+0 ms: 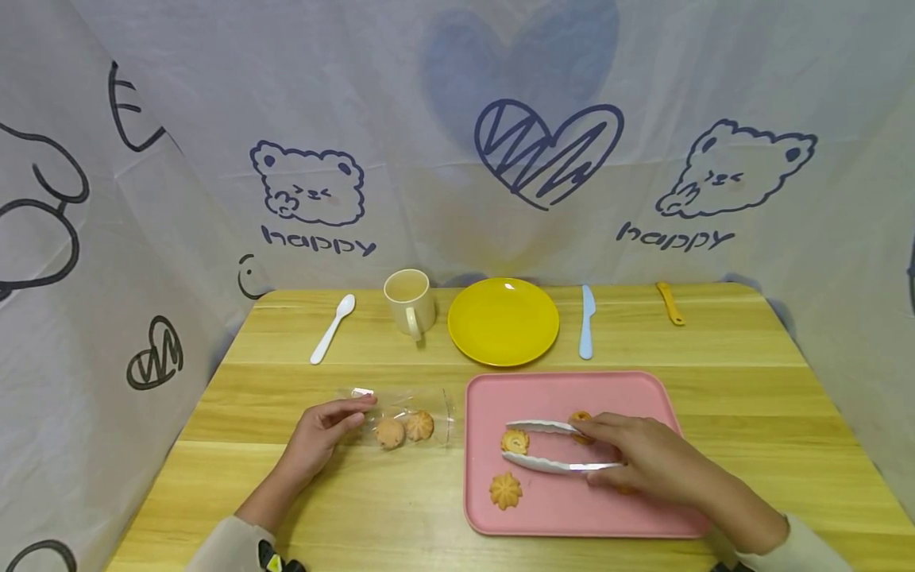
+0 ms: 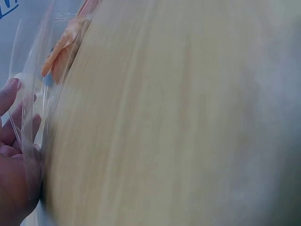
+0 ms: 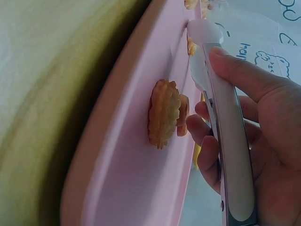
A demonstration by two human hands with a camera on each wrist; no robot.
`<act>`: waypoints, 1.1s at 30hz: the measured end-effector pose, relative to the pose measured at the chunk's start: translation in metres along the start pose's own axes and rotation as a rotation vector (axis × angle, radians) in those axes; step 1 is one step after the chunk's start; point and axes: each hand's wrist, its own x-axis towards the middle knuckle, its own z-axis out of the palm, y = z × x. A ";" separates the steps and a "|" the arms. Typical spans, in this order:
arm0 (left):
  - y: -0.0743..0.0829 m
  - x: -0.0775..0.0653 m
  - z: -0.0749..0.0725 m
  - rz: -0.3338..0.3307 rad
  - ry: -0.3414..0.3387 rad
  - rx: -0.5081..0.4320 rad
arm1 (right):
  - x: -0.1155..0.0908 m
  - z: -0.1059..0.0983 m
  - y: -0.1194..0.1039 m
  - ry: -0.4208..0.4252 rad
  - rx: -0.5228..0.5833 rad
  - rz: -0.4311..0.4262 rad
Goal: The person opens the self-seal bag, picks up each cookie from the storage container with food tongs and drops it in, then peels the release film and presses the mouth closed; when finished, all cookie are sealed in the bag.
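Note:
My left hand point(image 1: 325, 435) holds the left end of a clear plastic bag point(image 1: 442, 417) between thumb and fingers. Two golden cookies point(image 1: 419, 426) lie inside that bag. With my right hand point(image 1: 654, 461) I grip a pair of tongs point(image 3: 235, 141), pale at the tips and with a light handle. Over the pink tray point(image 1: 572, 520), the spread tong tips lie on either side of a round ring-patterned cookie point(image 1: 515, 442). A flower-shaped cookie point(image 1: 506, 491) sits nearer the tray's front left. Other cookies point(image 3: 162, 113) are on the tray, partly hidden by my right hand in the head view.
Along the back of the wooden table stand a white spoon point(image 1: 333, 330), a cream mug point(image 1: 409, 300), a yellow plate point(image 1: 503, 322), a light blue knife point(image 1: 587, 322) and a short orange-yellow utensil point(image 1: 670, 304). A printed white cloth point(image 1: 443, 159) hangs behind.

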 end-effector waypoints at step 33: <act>-0.001 0.001 0.001 0.009 0.001 -0.002 | 0.040 -0.006 -0.010 -0.073 0.069 -0.015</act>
